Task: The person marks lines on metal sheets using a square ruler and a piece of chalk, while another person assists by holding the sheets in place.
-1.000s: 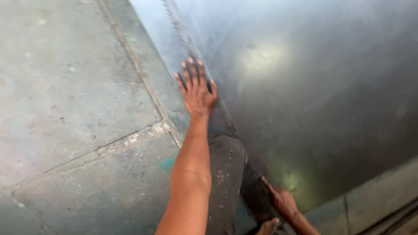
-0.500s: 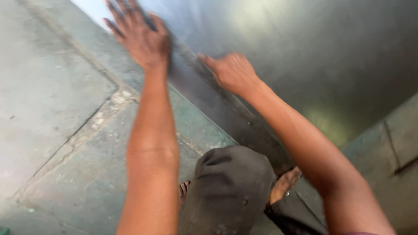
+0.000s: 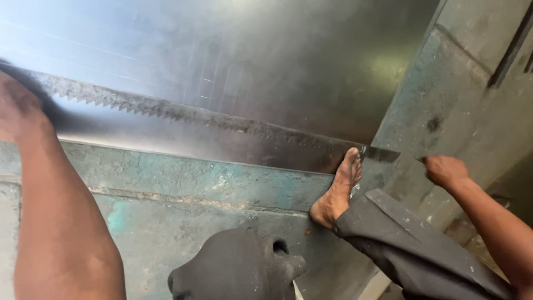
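Left hand: we see our left hand (image 3: 19, 108) blurred at the frame's left edge, resting on the metal sheet (image 3: 266, 61); its spread we cannot tell.
Right hand: our right hand (image 3: 444, 169) is curled closed beside the saw blade's (image 3: 211, 119) right tip; a grip we cannot tell.
Saw blade: long, toothed, dull grey, lying flat across the sheet.
Sheet: smooth, shiny metal on the concrete floor (image 3: 183, 189).
Foot: our bare foot (image 3: 338, 189) presses the sheet's edge.

Saw blade (image 3: 211, 119) on metal sheet (image 3: 288, 61)
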Demonstrator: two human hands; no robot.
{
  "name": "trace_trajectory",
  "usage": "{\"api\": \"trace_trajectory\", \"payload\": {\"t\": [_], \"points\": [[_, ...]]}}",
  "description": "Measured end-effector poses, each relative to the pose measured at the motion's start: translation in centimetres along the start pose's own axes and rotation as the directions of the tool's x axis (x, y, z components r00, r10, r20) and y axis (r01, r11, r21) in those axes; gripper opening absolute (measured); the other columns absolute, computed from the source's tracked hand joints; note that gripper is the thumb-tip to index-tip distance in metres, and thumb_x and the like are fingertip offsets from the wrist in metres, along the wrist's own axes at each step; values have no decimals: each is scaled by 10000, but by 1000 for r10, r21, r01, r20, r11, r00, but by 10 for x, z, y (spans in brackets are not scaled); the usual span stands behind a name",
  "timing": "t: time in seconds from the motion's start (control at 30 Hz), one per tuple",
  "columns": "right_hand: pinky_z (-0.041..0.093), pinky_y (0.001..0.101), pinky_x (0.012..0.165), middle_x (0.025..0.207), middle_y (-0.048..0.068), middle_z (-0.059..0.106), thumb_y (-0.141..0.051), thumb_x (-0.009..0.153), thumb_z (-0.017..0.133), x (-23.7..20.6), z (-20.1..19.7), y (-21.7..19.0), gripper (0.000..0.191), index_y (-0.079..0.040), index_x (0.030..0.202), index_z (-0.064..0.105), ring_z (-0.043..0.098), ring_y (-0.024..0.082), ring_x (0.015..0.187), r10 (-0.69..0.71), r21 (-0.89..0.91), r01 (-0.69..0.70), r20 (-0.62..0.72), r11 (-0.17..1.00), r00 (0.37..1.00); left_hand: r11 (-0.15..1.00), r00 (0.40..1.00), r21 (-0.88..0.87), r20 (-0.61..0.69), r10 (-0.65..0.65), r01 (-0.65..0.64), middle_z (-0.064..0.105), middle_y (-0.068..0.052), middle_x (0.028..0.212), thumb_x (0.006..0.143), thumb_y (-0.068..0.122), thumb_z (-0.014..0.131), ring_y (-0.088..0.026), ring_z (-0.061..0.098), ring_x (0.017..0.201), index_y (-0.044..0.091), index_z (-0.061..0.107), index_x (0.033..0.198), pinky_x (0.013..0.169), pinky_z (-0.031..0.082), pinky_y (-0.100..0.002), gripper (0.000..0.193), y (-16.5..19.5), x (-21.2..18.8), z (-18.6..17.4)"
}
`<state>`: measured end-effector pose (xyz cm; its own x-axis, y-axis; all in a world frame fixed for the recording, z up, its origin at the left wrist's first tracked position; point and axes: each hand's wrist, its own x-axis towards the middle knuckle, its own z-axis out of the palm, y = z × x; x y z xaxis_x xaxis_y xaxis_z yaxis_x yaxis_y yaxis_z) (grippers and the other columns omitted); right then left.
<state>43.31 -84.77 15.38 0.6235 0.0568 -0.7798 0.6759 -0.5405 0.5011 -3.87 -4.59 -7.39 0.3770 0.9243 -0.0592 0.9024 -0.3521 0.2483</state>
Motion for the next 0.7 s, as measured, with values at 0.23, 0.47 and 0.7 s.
{"api": "trace_trajectory", "payload": {"t": [0.23, 0.47, 0.7], "points": [[525, 519, 803, 1016, 245, 698, -314, 932, 613, -38, -70, -215, 414, -89, 1276, 567, 681, 428, 931, 34, 689, 222, -337, 690, 941, 971, 997, 228, 7, -76, 73, 689, -91, 794, 1137, 158, 462, -227, 595, 589, 37, 677, 988, 439, 443, -372, 288, 7, -15, -26], [583, 399, 848, 1088, 201, 732, -237, 920, 762, -86, -83, -335, 598, -76, 1436, 506, 741, 337, 982, 415, 847, 450, -531, 282, 739, 934, 999, 355, 34, -42, 27, 673, -85, 762, 1105, 134, 519, -216, 586, 561, 53, 660, 977, 413, 440, -378, 207, -15, -20, -10], [578, 396, 925, 1190, 199, 721, -178, 916, 755, -72, -64, -349, 576, -48, 1437, 547, 731, 344, 1044, 506, 800, 509, -597, 318, 622, 906, 998, 422, 66, -8, -21, 657, -80, 730, 1072, 109, 575, -204, 576, 533, 69, 643, 966, 387, 436, -385, 132, -36, -19, 8]]}}
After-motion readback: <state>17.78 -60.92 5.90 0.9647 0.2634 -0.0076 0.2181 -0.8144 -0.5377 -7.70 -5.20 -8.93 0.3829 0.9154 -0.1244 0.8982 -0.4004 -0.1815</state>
